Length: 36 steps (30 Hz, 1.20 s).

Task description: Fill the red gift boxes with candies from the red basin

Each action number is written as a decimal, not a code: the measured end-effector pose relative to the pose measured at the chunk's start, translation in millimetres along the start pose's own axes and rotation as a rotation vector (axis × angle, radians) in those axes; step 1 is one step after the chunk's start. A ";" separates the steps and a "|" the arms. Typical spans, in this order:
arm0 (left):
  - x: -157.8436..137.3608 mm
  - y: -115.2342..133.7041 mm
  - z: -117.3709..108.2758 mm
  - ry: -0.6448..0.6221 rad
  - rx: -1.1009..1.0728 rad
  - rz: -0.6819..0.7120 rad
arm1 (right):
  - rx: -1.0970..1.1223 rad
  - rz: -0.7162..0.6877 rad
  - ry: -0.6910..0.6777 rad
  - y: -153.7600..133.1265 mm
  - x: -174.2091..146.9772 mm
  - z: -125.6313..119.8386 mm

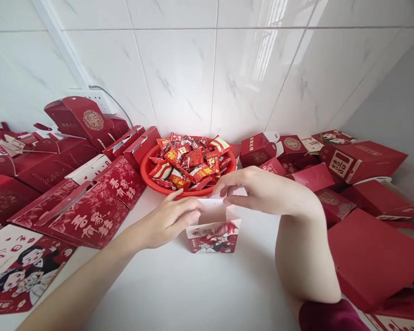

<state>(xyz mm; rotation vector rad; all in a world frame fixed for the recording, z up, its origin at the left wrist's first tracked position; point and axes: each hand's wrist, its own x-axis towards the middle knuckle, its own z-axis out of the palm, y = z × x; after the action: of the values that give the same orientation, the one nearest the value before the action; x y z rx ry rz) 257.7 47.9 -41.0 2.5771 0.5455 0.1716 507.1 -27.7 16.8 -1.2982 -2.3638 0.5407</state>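
An upright small paper gift box [213,242], red and white with cartoon figures on its front, stands on the white table with its top open and flaps raised. My left hand [170,218] is at the box's left rim, thumb and fingers closing on the flap there. Reaching over from the right, my right hand [250,191] has its fingers bent down at the back flap. A blurred dark red piece shows at the box's front rim; I cannot make out what it is. Behind the box sits a red plastic basin [145,171] heaped with wrapped candies [193,161].
Folded red gift boxes [89,220] lie to the left, with a flat cartoon-printed box [27,271] in front of them. More red boxes [362,161] crowd the right side. A power strip [96,99] rests near the tiled wall [179,78]. Beneath everything is the white table [193,294].
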 end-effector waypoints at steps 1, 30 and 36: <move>-0.1 -0.6 0.4 0.003 0.004 0.000 | -0.005 0.000 -0.001 1.5 0.5 0.4; 0.0 -1.8 -1.7 0.028 -0.033 0.023 | -0.818 0.364 -0.161 -66.5 -28.5 255.9; -1.4 -1.3 -1.3 0.041 -0.054 0.023 | -0.527 -0.018 -0.346 -77.7 -16.7 184.1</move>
<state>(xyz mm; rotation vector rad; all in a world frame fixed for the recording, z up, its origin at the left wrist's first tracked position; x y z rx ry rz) 255.7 49.0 -40.5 2.5326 0.5195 0.2444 367.3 -107.3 -102.9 -1.4886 -2.9370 0.1390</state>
